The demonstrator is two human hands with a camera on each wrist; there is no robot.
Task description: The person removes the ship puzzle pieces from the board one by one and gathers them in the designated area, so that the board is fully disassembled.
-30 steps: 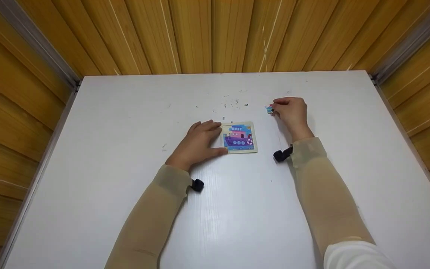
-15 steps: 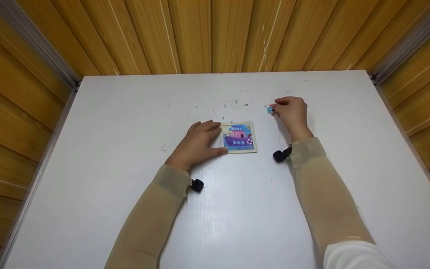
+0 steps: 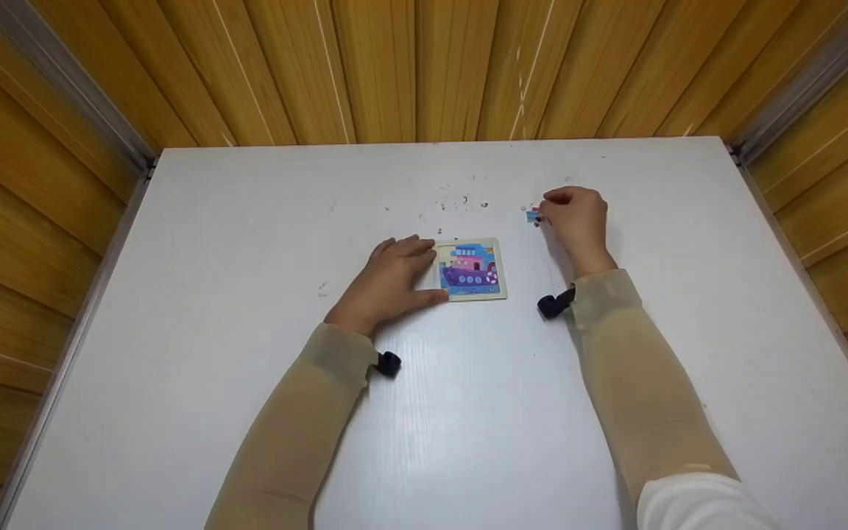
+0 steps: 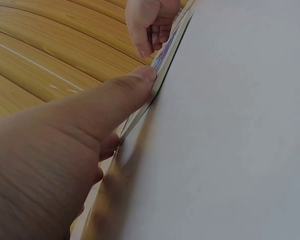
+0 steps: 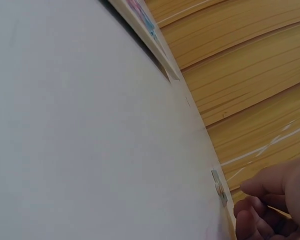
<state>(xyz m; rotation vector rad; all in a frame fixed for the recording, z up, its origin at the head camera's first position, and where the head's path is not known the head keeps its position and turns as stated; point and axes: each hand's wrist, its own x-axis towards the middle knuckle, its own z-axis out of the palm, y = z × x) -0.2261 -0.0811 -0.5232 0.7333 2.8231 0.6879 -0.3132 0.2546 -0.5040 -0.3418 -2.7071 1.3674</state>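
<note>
A small square jigsaw puzzle (image 3: pixel 503 269) lies flat in a pale frame; its picture is a pink and purple boat on blue. My left hand (image 3: pixel 394 283) holds the frame by its left side, thumb at the near corner and fingers at the far one. In the left wrist view the thumb presses on the frame's edge (image 4: pixel 163 77). Farther right, my right hand (image 3: pixel 576 224) has its thumb and fingers curled together at a small puzzle piece (image 3: pixel 531 216), blue with some red. The fingertips are right at its right edge and hide part of it.
The white table (image 3: pixel 461 412) carries dark scuffs and specks behind the puzzle. Wood-patterned panels (image 3: pixel 380 66) wall in its back and sides. A black wrist camera (image 3: pixel 553 305) sticks out from the right sleeve, and another camera (image 3: pixel 389 364) from the left.
The small piece has turned slightly at the right fingertips, and the right hand has shifted a little. My left hand and the framed puzzle stay in place.
</note>
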